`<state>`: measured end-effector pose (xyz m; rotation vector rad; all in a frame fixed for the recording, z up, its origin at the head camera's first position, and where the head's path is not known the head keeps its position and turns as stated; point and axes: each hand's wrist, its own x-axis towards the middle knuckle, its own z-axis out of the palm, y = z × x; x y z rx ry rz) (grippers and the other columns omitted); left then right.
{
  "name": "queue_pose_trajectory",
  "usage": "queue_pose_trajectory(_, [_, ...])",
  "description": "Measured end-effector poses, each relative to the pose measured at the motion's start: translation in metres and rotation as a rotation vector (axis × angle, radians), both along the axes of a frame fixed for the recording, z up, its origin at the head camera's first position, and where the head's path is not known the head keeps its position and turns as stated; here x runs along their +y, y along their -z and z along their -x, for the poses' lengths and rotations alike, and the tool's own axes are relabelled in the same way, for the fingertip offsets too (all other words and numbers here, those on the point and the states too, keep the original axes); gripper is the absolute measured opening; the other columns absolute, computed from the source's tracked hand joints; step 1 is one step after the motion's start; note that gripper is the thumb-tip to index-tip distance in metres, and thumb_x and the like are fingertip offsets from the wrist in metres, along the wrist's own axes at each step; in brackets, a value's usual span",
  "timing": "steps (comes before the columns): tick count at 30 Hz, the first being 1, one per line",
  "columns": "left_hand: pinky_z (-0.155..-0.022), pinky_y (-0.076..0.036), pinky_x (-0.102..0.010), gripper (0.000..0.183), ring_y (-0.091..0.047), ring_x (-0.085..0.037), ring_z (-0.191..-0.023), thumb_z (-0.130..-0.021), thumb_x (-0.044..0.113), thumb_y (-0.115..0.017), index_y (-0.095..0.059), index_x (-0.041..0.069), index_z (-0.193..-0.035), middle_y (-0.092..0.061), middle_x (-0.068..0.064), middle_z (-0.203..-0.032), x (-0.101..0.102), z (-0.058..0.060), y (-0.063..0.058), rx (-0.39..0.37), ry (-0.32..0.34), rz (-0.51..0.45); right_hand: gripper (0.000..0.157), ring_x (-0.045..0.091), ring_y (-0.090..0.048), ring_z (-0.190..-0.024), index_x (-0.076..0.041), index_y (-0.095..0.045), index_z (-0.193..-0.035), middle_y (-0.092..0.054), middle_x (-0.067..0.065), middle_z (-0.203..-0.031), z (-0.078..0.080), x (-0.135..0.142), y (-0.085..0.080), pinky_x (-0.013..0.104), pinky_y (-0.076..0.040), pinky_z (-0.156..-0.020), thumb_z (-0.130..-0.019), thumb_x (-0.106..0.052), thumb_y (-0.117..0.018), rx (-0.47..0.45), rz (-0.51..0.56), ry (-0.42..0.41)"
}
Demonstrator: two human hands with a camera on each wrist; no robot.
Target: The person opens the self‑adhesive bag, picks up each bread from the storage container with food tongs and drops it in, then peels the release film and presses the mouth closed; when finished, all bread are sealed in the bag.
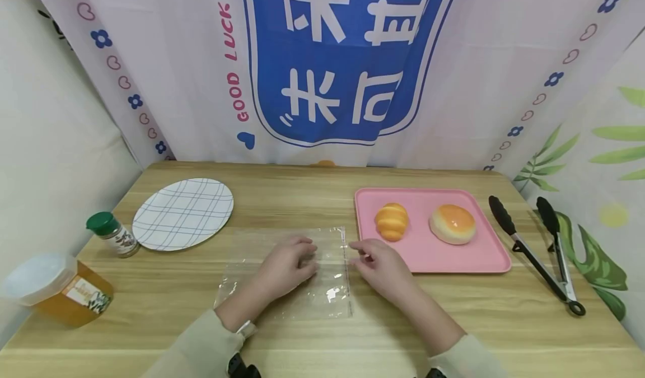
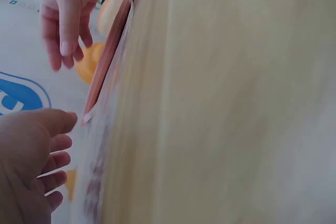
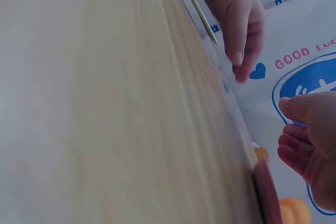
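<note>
A clear plastic bag (image 1: 322,299) lies flat in the middle of the wooden table, its sealing strip along the right side. Over the bag is my left hand (image 1: 288,267), fingers relaxed and slightly bent, nothing between them. My right hand (image 1: 382,269) hovers by the bag's right edge, near the pink tray's lower left corner, with thumb and fingers apart. Both wrist views show the hands facing each other above the table, each holding nothing. On the pink tray (image 1: 463,265) sit a ridged bread roll (image 1: 391,222) and a round bun (image 1: 452,224).
A white plate with a blue grid (image 1: 183,214) lies at the back left. Beside it a green-capped spice jar (image 1: 113,234) leans in view, and a honey-coloured tub (image 1: 60,291) stands nearer. Black-tipped tongs (image 1: 539,260) lie spread at the right. A printed curtain (image 1: 191,87) hangs behind.
</note>
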<state>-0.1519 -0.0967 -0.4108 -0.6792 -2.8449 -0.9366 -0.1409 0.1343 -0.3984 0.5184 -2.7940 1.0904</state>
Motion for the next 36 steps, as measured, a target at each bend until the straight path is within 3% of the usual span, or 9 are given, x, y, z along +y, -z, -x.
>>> queue_pose_trajectory(4, [-0.107, -0.046, -0.049, 0.033, -0.059, -0.036, -0.119, -0.084, 0.014, -0.074, -0.069, -0.004, -0.111, -0.065, -0.019, -0.123, 0.005, -0.004, 0.007, -0.025, 0.02, -0.006, 0.025, 0.013, -0.064, -0.09, -0.008, -0.071, -0.112, -0.071, 0.003, -0.102, -0.006, -0.009, 0.008, 0.03, -0.057, -0.083, -0.088, -0.014, -0.072, -0.032, 0.018, -0.038])
queue_pose_trajectory(11, [-0.112, -0.042, -0.049, 0.034, -0.054, -0.034, -0.129, -0.086, 0.02, -0.074, -0.07, -0.001, -0.113, -0.064, -0.016, -0.13, 0.0, -0.007, 0.012, -0.049, 0.03, -0.008, 0.026, 0.023, -0.065, -0.109, -0.009, -0.072, -0.112, -0.072, 0.005, -0.112, -0.013, -0.018, 0.016, 0.043, -0.053, -0.099, -0.088, -0.016, -0.072, -0.053, -0.053, -0.093])
queue_pose_trajectory(21, [-0.109, -0.045, -0.048, 0.021, -0.058, -0.029, -0.126, -0.087, 0.02, -0.073, -0.075, 0.008, -0.104, -0.068, -0.009, -0.125, -0.006, -0.01, 0.019, -0.006, 0.018, -0.012, 0.025, 0.021, -0.064, -0.108, -0.012, -0.073, -0.109, -0.073, 0.003, -0.111, -0.015, -0.019, 0.024, 0.039, -0.052, -0.099, -0.086, -0.021, -0.074, 0.071, -0.207, -0.177])
queue_pose_trajectory(31, [-0.11, -0.045, -0.047, 0.025, -0.061, -0.026, -0.124, -0.087, 0.022, -0.073, -0.074, 0.01, -0.109, -0.068, -0.007, -0.126, -0.008, -0.015, 0.004, -0.04, -0.066, -0.134, 0.028, 0.02, -0.064, -0.109, -0.012, -0.072, -0.111, -0.072, 0.002, -0.113, -0.017, -0.019, 0.024, 0.039, -0.052, -0.1, -0.086, -0.025, -0.074, 0.086, -0.22, -0.175])
queue_pose_trajectory(36, [-0.108, -0.047, -0.047, 0.023, -0.063, -0.025, -0.121, -0.089, 0.022, -0.071, -0.074, 0.011, -0.109, -0.069, -0.005, -0.125, -0.009, -0.016, -0.007, -0.03, -0.069, -0.146, 0.029, 0.02, -0.063, -0.109, -0.012, -0.073, -0.11, -0.072, 0.003, -0.113, -0.017, -0.019, 0.023, 0.039, -0.052, -0.1, -0.085, -0.026, -0.075, 0.081, -0.215, -0.176])
